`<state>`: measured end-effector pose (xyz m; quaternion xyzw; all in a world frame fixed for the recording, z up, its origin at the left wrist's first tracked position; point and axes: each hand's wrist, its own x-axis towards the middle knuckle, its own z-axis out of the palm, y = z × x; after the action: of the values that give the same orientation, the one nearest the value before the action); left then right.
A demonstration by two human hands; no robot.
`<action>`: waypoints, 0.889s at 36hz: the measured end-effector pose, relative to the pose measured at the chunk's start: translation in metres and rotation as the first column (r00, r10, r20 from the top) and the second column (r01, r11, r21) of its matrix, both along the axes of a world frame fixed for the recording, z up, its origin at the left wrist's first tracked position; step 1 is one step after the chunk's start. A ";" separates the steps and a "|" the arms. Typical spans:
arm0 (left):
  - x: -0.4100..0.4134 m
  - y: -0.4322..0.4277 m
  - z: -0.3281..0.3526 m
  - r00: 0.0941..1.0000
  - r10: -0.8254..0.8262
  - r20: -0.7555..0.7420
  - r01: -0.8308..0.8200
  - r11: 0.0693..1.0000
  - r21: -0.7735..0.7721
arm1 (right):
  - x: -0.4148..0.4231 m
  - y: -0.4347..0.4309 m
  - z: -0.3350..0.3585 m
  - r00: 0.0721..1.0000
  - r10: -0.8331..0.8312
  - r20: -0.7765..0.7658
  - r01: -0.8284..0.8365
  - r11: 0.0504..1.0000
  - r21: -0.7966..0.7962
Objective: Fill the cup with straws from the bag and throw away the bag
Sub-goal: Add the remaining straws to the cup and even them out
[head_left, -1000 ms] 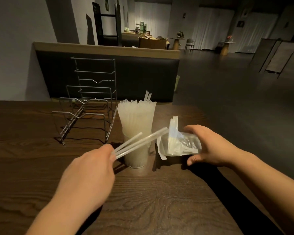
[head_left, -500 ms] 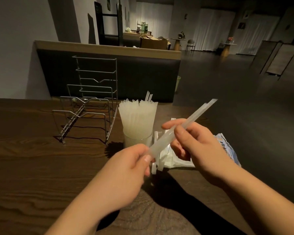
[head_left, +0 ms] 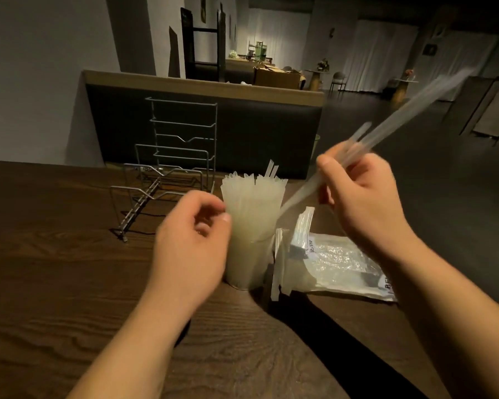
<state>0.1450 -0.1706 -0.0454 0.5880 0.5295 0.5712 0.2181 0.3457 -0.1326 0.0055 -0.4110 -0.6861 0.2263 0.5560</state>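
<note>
A clear cup [head_left: 249,266] stands on the dark wooden table [head_left: 55,269], packed with pale translucent straws [head_left: 254,203] that fan out at the top. My right hand [head_left: 366,203] is raised to the right of the cup and grips a few long straws [head_left: 401,119] that slant up to the right, blurred. Their lower ends point down toward the cup's straws. My left hand [head_left: 193,243] hovers just left of the cup, fingers curled and apart, holding nothing. The clear plastic bag [head_left: 332,263] lies flat on the table right of the cup.
A wire rack [head_left: 170,174] stands on the table behind and left of the cup. Beyond the table runs a dark padded bench back [head_left: 242,125] with a wooden top. The table's right edge falls off to dark floor.
The straws passed from my left hand to my right, which lifted them up and to the right. My left hand let go and moved beside the cup. The bag now lies uncovered.
</note>
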 end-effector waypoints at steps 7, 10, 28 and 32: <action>-0.005 0.028 -0.016 0.995 -0.056 0.081 0.065 0.991 -0.117 | -0.015 0.019 0.009 0.978 -0.078 0.193 0.056 0.991 0.121; -0.003 0.034 -0.021 0.976 -0.176 0.129 0.200 0.960 -0.199 | -0.021 0.024 0.000 0.945 -0.118 0.306 0.078 0.987 0.140; -0.002 0.060 -0.051 0.939 -0.324 0.117 0.339 0.930 -0.145 | -0.014 0.011 0.017 0.909 -0.114 0.401 0.006 0.965 0.261; -0.003 0.061 -0.057 0.920 -0.360 0.157 0.383 0.910 -0.159 | -0.028 0.011 -0.004 0.892 -0.063 0.447 0.005 0.992 0.129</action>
<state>0.1415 -0.1097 -0.1027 0.6184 0.4442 0.5026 0.4095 0.3175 -0.1221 0.0014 -0.4288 -0.8016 0.0718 0.4104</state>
